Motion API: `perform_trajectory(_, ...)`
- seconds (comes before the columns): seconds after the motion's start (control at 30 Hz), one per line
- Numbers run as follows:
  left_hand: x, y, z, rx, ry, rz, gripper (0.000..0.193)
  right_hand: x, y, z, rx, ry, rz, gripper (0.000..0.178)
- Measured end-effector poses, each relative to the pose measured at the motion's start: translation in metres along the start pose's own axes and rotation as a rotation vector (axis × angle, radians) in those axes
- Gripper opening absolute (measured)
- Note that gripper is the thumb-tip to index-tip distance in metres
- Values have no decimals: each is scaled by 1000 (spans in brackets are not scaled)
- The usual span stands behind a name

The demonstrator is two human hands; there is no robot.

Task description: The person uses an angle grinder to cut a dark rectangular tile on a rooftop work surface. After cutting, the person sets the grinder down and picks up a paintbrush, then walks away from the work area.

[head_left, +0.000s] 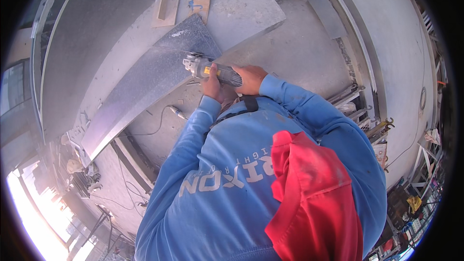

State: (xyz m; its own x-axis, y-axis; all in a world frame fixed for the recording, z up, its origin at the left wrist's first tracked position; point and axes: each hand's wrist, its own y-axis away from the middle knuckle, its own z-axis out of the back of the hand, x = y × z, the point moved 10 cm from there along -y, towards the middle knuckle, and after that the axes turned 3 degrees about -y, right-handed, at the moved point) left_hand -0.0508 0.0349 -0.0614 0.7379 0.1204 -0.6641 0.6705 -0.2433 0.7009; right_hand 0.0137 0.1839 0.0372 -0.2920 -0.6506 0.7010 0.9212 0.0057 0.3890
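Both of my hands are on an angle grinder (203, 69) with a silver head and a yellow patch on its dark body. My left hand (211, 87) wraps round its middle, with the thumb along the side. At its rear end, my right hand (251, 78) grips the housing. The grinder's head is over the right part of a dark grey slab (145, 79), which tapers and curves toward the lower left. A thin line crosses the slab's face beside the head. Whether the disc touches the slab, I cannot tell.
Beyond the slab lie a small wooden block (200, 5) and a wooden strip (166, 0) on a light grey slab (241, 5). A large grey panel (92, 34) rises at left. A cable with a connector (179, 112) lies near my left forearm. Metal bars (357, 99) stand at right.
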Motion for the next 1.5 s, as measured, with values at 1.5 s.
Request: perform_trajectory(1.5, -17, -19, 5, 2, -49, -31, 45, 5, -20, 0, 17, -19, 10, 83)
